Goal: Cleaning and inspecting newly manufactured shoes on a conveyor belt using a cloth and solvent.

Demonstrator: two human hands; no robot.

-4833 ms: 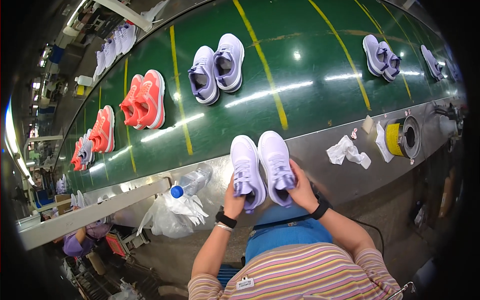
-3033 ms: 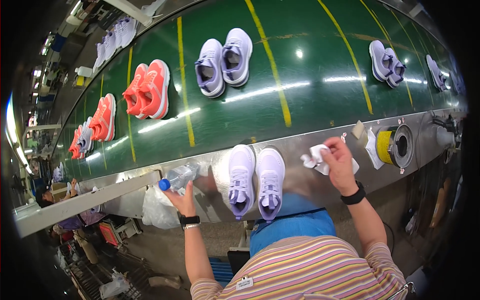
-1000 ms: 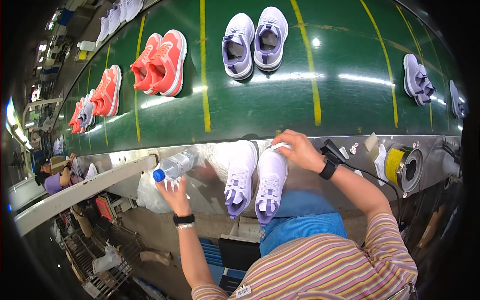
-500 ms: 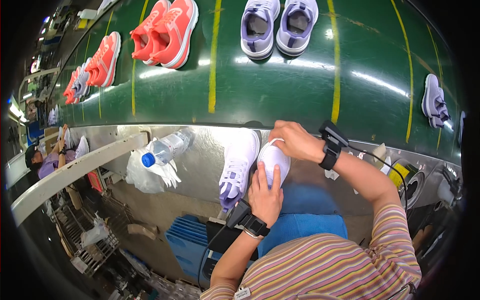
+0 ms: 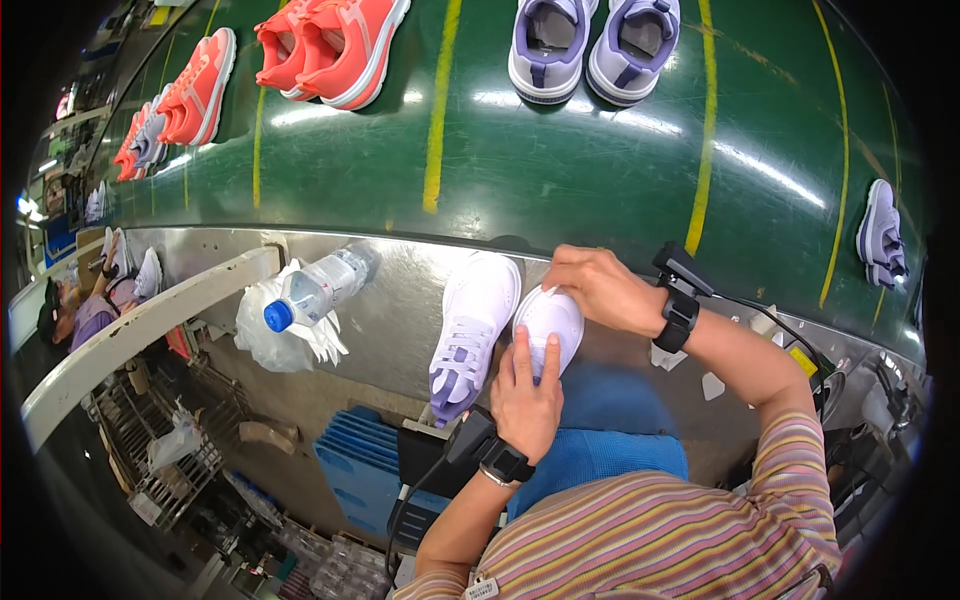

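Observation:
Over the steel ledge, my left hand [image 5: 528,405] holds a white sneaker [image 5: 552,325], its fingers laid along the upper behind the toe. The shoe's rear part is hidden under that hand. My right hand [image 5: 603,288] is closed at the toe edge of the same sneaker, thumb and fingers pinched together; whatever is between them is too small to make out. Close on the left lies the matching sneaker [image 5: 473,325], white with lilac laces and a purple heel, its toe pointing toward the belt. Both wrists carry black straps with cabled devices.
Beyond the ledge [image 5: 410,300] runs a green belt [image 5: 570,170] with yellow lines, bearing coral sneakers [image 5: 350,50] and lilac sneakers [image 5: 633,50]. At left are a water bottle [image 5: 325,285], a plastic bag [image 5: 270,340] and a pale curved rail [image 5: 150,335]. Another person [image 5: 95,310] sits farther left.
The whole view has shifted slightly, and the belt's shoes appear higher in it. Both hands stay at the same sneaker, with the right fingers bent a little differently at its toe.

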